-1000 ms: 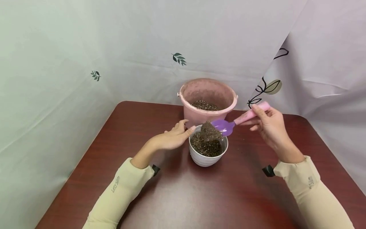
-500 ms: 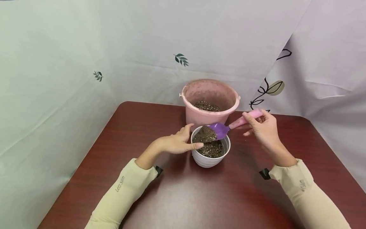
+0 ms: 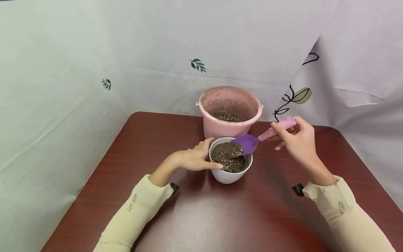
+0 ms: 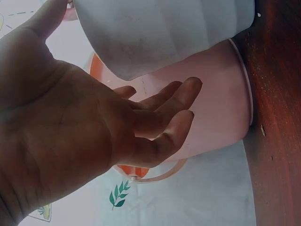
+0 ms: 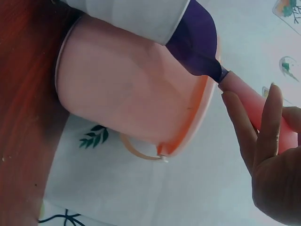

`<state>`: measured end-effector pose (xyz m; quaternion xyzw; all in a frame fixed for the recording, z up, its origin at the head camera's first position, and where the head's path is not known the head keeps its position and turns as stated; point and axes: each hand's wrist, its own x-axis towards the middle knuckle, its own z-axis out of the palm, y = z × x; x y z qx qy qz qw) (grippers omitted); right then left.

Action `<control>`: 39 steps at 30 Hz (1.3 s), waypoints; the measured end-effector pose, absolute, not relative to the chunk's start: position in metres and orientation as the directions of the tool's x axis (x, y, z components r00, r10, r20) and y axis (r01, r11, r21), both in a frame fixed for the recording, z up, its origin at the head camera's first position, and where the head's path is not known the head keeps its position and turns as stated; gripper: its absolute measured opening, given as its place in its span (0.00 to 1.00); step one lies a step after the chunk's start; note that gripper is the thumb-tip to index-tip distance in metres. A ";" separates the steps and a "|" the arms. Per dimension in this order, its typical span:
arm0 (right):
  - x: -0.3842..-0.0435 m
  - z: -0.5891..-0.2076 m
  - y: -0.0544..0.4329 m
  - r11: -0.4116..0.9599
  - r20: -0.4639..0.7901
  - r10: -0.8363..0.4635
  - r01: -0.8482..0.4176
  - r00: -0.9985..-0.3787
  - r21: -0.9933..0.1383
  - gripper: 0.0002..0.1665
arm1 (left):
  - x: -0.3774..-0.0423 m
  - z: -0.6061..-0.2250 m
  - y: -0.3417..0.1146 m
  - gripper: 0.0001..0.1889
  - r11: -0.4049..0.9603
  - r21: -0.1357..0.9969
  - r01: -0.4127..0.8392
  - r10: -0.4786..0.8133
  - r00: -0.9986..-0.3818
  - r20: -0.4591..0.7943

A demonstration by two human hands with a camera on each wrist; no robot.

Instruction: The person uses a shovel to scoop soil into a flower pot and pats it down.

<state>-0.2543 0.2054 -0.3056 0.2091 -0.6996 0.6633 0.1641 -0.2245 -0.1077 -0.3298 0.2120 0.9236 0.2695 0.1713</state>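
Note:
My right hand (image 3: 297, 138) grips the pink handle (image 3: 277, 128) of a small garden trowel, whose purple blade (image 3: 247, 143) reaches over the rim of a white plant pot (image 3: 227, 177). The blade's tip is in among the dark soil (image 3: 231, 162) inside the pot. At the pot's left side is my left hand (image 3: 195, 159), its thumb lying over the rim and its index finger near the rim's back. In the left wrist view, the other fingers (image 4: 174, 134) of that hand are loosely bent beside the white pot (image 4: 164, 35), spread away from its wall.
A pink bucket (image 3: 217, 129) stands right behind the pot, with more soil (image 3: 226, 116) low inside and its handle (image 5: 136, 149) hanging down. All of it stands on a dark red-brown table (image 3: 151, 140). Pale cloth (image 3: 151, 42) with leaf prints hangs behind the table.
The trowel has tipped over above the pot, and its heap of soil has slid down into it. My left hand has shifted slightly right, its thumb now over the rim.

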 end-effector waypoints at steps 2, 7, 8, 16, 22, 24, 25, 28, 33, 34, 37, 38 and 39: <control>-0.253 -0.304 0.206 0.055 0.523 -0.091 -0.529 -0.847 -0.847 0.09 | -0.224 -0.329 -0.108 0.55 0.763 0.570 0.305 0.488 -0.850 -0.200; -0.250 -0.298 0.204 0.190 0.544 -0.067 -0.546 -0.837 -0.816 0.08 | -0.224 -0.329 -0.108 0.54 0.762 0.568 0.310 0.493 -0.846 -0.200; -0.249 -0.296 0.203 0.224 0.543 -0.058 -0.541 -0.838 -0.811 0.08 | -0.224 -0.329 -0.108 0.54 0.762 0.568 0.310 0.494 -0.846 -0.200; -0.240 -0.284 0.203 0.356 0.548 -0.095 -0.542 -0.831 -0.761 0.09 | -0.225 -0.330 -0.108 0.53 0.745 0.581 0.328 0.507 -0.844 -0.173; -0.238 -0.276 0.205 0.325 0.598 -0.157 -0.613 -0.786 -0.720 0.08 | -0.226 -0.331 -0.108 0.54 0.730 0.592 0.340 0.520 -0.839 -0.160; -0.238 -0.274 0.206 0.323 0.602 -0.179 -0.624 -0.778 -0.711 0.08 | -0.227 -0.332 -0.108 0.54 0.725 0.595 0.346 0.525 -0.837 -0.153; -0.238 -0.274 0.207 0.323 0.605 -0.188 -0.630 -0.774 -0.706 0.08 | -0.227 -0.332 -0.108 0.53 0.724 0.596 0.346 0.526 -0.837 -0.152; -0.238 -0.273 0.209 0.301 0.616 -0.216 -0.652 -0.758 -0.696 0.09 | -0.228 -0.333 -0.109 0.53 0.721 0.599 0.349 0.530 -0.835 -0.151; -0.241 -0.269 0.212 0.071 0.654 -0.246 -0.686 -0.715 -0.724 0.08 | -0.230 -0.333 -0.112 0.51 0.726 0.590 0.353 0.533 -0.831 -0.160; -0.243 -0.268 0.213 0.007 0.666 -0.254 -0.690 -0.701 -0.724 0.07 | -0.230 -0.332 -0.113 0.51 0.729 0.585 0.356 0.535 -0.829 -0.163; -0.248 -0.263 0.214 -0.177 0.689 -0.263 -0.668 -0.675 -0.722 0.05 | -0.230 -0.329 -0.117 0.51 0.751 0.547 0.368 0.537 -0.823 -0.184; -0.251 -0.261 0.213 -0.229 0.698 -0.258 -0.659 -0.668 -0.716 0.05 | -0.229 -0.328 -0.119 0.51 0.762 0.531 0.370 0.534 -0.823 -0.193; -0.254 -0.259 0.213 -0.264 0.702 -0.249 -0.651 -0.667 -0.712 0.06 | -0.229 -0.327 -0.121 0.51 0.772 0.516 0.371 0.530 -0.824 -0.201</control>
